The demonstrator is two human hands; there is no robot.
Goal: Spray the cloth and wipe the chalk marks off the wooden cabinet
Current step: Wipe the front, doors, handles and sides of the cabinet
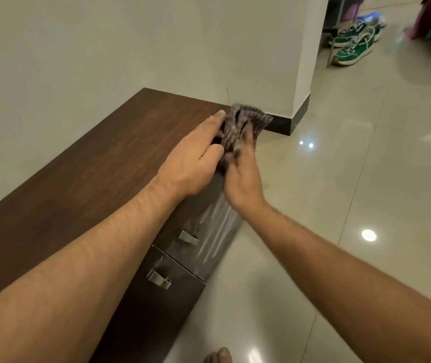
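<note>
A low dark wooden cabinet [83,176] runs along the wall from lower left to centre. A striped brownish cloth [243,124] is bunched at the cabinet's far front corner. My left hand [196,155] lies over the cabinet's edge with its fingers on the cloth. My right hand [240,174] grips the cloth from the front side. Pale chalk streaks [217,226] show on the cabinet's front face below my hands, beside a metal drawer handle [188,238]. No spray bottle is in view.
A second drawer handle [158,279] sits lower on the cabinet front. Glossy tiled floor [340,205] spreads to the right. Green sneakers [353,48] lie at the top right past a white wall corner [303,74]. My bare toes [218,356] show at the bottom edge.
</note>
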